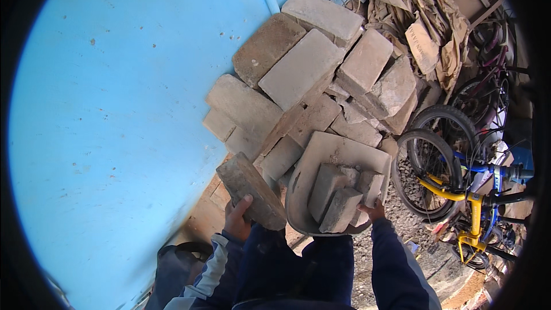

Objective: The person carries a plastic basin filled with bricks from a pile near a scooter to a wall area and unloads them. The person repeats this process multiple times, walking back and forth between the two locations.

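Clutching a block (252, 191) in my curled left hand (237, 221), my right hand (374, 211) beside the tub's rim (306, 142), its grip unclear, I could drop the block if its weight tips.

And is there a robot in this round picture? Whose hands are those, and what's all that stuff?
No robot here, just a person with bare hands. The picture comes from a camera on the person's head, looking down. Its very wide lens makes it look round and bendy.

The left hand holds a rough grey block. The right hand is at the side of a pale tub with more blocks inside; I can't tell quite what it grips. Beyond is a pile of blocks by a blue wall. Bicycles are on the right.
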Action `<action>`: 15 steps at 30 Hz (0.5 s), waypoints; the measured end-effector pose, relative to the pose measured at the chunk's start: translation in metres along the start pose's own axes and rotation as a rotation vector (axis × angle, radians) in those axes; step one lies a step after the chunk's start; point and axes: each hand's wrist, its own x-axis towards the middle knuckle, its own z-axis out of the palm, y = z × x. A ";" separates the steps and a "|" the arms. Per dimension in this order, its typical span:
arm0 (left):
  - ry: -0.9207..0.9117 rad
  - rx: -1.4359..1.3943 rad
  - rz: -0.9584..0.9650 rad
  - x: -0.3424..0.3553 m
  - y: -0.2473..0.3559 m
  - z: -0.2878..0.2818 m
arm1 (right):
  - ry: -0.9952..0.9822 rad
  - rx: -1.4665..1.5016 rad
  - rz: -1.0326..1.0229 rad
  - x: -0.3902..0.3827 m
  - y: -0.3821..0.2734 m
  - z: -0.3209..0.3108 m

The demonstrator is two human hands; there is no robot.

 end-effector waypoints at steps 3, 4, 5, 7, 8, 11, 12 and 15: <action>0.348 0.351 0.076 0.040 0.048 0.007 | -0.015 -0.009 -0.003 0.002 0.002 -0.001; 0.368 0.457 0.194 0.058 0.053 0.012 | -0.008 -0.006 0.018 0.003 0.002 0.001; 0.371 0.461 0.284 0.068 0.058 0.012 | 0.009 -0.032 0.026 0.003 0.001 0.001; 0.371 0.436 0.366 0.082 0.058 0.002 | -0.022 0.039 -0.026 0.003 -0.001 -0.002; 0.349 0.411 0.395 0.084 0.055 -0.009 | -0.040 0.046 -0.036 -0.001 0.002 -0.002; 0.387 0.195 0.361 0.098 0.052 -0.043 | -0.014 0.040 -0.019 0.000 0.002 0.001; 0.479 0.083 0.294 0.105 0.052 -0.052 | 0.003 0.023 -0.018 0.000 0.004 0.001; 0.363 -0.126 0.152 0.137 0.052 -0.053 | -0.001 0.154 -0.085 0.001 0.008 0.004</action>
